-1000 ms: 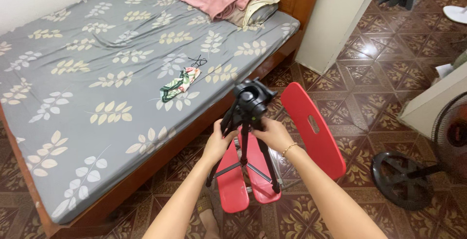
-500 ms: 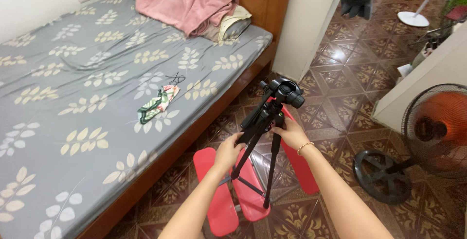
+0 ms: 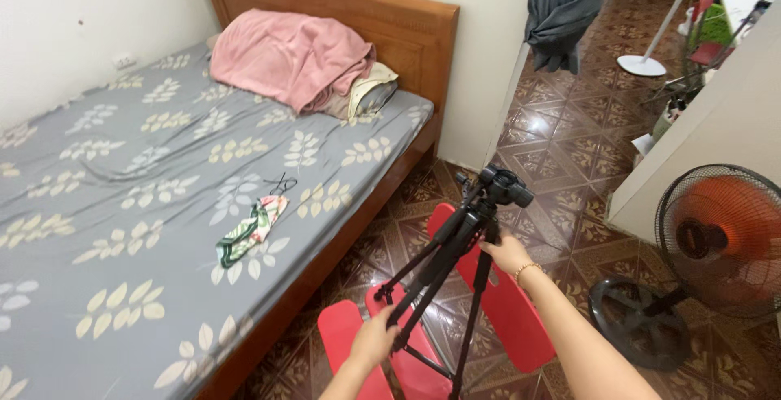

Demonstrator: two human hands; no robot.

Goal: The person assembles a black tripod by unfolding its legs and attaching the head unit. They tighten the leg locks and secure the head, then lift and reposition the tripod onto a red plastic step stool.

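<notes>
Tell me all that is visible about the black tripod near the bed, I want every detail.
The tripod is black, seemingly metal and plastic, with thin legs spread apart and a bulky head on top near the bed's corner. It leans tilted over the tiled floor, in front of red plastic pieces. The left hand holds a lower leg; the right hand holds it just below the head.

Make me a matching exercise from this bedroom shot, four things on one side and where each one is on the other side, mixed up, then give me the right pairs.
Things:
1. black tripod
2. pink blanket
3. patterned cloth
4. orange fan

Places:
A. lying in the middle of the grey bedsheet
B. standing on the tiled floor at the right
C. heaped against the wooden headboard
D. held by both hands over the red chair

Pairs: 1-D, 2-C, 3-A, 4-B
</notes>
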